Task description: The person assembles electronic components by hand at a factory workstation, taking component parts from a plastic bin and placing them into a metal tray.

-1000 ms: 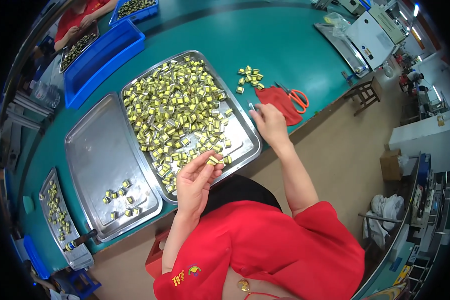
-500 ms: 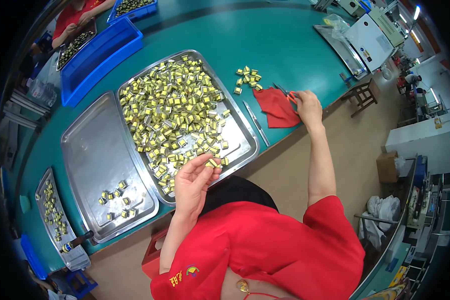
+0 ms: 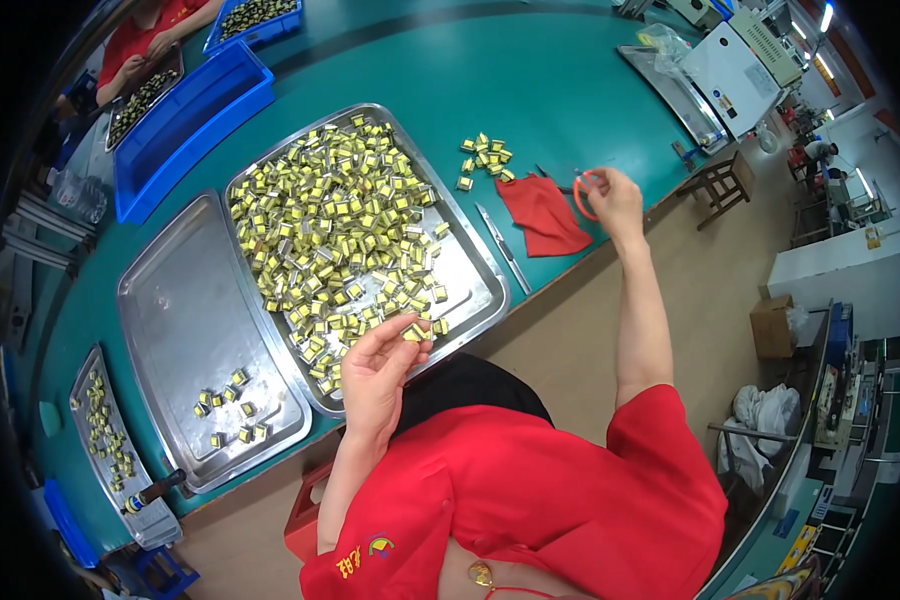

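Between the fingertips of my left hand is a small transformer with yellow wrapping and a silvery metal frame, held just above the near edge of a metal tray. That tray carries a large heap of similar transformers. Over at the right, the fingers of my right hand close round a hand tool with curved orange handles; whether it is scissors or pliers, I cannot tell. Beneath and beside it lies a red cloth. A slim silver knife-like tool rests between cloth and tray.
Several transformers form a small group beyond the cloth. Left of the full tray, a second metal tray has several pieces near its front. A narrow tray, a blue bin and a co-worker's hands are farther left.
My right hand has lifted slightly and turned, so the orange handles stand apart from the cloth. My left hand still pinches the transformer. The whole view has shifted a little.
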Motion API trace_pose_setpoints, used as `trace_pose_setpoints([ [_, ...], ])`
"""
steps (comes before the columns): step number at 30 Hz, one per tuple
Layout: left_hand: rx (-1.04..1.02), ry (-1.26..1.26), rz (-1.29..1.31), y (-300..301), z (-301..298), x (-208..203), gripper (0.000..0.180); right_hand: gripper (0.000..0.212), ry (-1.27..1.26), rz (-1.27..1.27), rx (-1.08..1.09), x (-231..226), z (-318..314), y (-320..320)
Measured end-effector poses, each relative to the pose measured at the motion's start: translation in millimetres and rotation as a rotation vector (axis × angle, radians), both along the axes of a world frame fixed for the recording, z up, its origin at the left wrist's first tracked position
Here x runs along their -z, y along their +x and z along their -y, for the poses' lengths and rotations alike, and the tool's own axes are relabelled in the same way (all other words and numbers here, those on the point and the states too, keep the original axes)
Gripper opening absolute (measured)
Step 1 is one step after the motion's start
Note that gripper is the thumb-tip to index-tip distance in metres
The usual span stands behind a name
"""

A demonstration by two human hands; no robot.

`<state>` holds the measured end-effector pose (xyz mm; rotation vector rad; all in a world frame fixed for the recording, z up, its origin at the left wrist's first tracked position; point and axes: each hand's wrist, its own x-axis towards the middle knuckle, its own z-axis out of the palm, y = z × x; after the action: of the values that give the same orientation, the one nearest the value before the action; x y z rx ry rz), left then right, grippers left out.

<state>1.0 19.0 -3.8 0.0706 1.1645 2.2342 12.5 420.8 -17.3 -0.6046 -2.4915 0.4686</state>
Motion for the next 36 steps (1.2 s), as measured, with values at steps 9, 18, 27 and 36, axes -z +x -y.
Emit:
trace_pose_setpoints([
  [9,-0.031,-0.028,-0.017,-2,-1,-5,0.031,0.015,0.165,0.03,-0.181,-1,-43,-7],
  [18,-0.059,-0.003,-0.118,1,5,-6,0.034,0.011,-0.01,0.114,-0.375,4,-8,-11],
  [27,-0.139,-0.043,-0.394,2,11,-5,0.034,0.014,0.268,-0.146,-0.134,-33,5,-16],
  [36,-0.157,-0.272,-0.551,2,15,-9,0.035,0.027,-0.066,-0.129,-0.169,-65,81,0],
])
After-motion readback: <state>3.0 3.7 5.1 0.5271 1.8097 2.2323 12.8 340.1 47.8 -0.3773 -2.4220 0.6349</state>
